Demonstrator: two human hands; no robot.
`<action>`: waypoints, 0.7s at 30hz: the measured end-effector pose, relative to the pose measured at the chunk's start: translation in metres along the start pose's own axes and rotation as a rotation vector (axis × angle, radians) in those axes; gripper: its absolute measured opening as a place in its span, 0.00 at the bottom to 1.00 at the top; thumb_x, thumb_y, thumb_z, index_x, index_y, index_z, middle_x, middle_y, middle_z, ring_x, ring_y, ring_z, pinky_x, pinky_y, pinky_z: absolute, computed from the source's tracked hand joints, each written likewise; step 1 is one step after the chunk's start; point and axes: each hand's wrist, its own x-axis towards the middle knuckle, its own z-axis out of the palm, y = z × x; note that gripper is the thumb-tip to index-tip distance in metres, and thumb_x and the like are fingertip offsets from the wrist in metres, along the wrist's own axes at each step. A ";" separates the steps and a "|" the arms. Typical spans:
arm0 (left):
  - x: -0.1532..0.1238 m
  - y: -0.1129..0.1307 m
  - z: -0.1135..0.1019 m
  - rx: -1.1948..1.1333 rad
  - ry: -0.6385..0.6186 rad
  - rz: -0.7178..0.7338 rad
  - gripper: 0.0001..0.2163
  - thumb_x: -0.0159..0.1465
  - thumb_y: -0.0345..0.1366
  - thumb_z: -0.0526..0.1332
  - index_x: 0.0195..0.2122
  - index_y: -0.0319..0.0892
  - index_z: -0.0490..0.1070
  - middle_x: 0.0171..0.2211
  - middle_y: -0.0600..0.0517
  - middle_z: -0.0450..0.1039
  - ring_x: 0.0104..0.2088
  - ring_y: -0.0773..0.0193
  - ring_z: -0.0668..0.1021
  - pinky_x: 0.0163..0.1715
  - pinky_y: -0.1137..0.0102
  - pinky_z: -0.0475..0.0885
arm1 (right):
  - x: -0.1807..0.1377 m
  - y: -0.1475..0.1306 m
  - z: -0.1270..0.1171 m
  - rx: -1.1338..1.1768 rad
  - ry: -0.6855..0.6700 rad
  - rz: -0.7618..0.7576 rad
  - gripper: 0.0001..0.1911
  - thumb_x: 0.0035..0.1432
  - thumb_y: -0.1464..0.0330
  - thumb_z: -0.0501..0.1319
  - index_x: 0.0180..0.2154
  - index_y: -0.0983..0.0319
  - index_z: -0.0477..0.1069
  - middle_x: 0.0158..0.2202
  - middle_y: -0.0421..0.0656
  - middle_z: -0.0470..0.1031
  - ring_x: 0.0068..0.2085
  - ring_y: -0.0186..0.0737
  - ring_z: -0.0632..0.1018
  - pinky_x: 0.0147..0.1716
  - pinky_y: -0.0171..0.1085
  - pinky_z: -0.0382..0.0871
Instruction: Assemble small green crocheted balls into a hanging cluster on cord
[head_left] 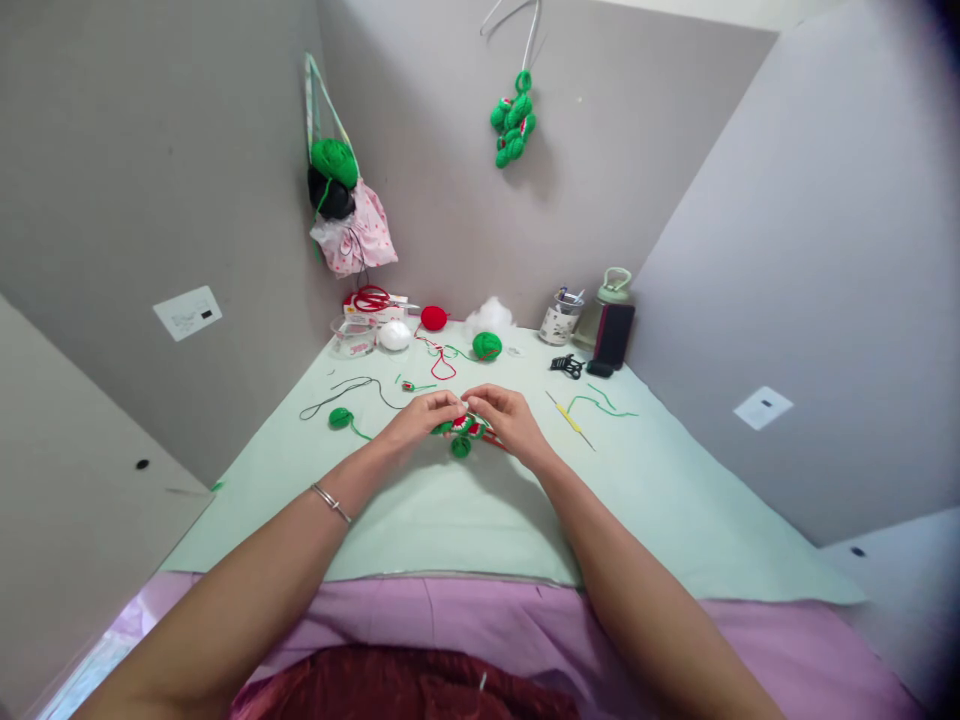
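Observation:
A crocheted piece (460, 424) in green, white and red is held just above the table between my two hands. My left hand (427, 415) pinches its left side with thumb and fingers. From the other side my right hand (508, 415) closes on its upper right edge, fingertips almost touching the left ones. Red strips (493, 438) show under my right palm; their kind is unclear. A round green crocheted part (460, 447) hangs below the piece. Whether a thin tool lies between the fingertips is too small to tell.
Around my hands lie a green yarn ball (340, 418), a yellow-handled crochet hook (568, 418), and a tiny crocheted bit (408, 386). Farther back are red yarn (433, 318), stuffing (491, 318), red-handled scissors (373, 299), a pen cup (560, 320) and a phone (613, 335). Partition walls enclose the table.

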 end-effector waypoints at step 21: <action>-0.002 -0.002 -0.005 0.034 -0.180 -0.148 0.12 0.54 0.45 0.70 0.29 0.41 0.78 0.31 0.48 0.75 0.31 0.61 0.73 0.37 0.64 0.63 | 0.008 0.001 -0.013 0.440 0.207 0.102 0.17 0.44 0.56 0.73 0.30 0.60 0.75 0.31 0.39 0.76 0.34 0.33 0.75 0.40 0.35 0.71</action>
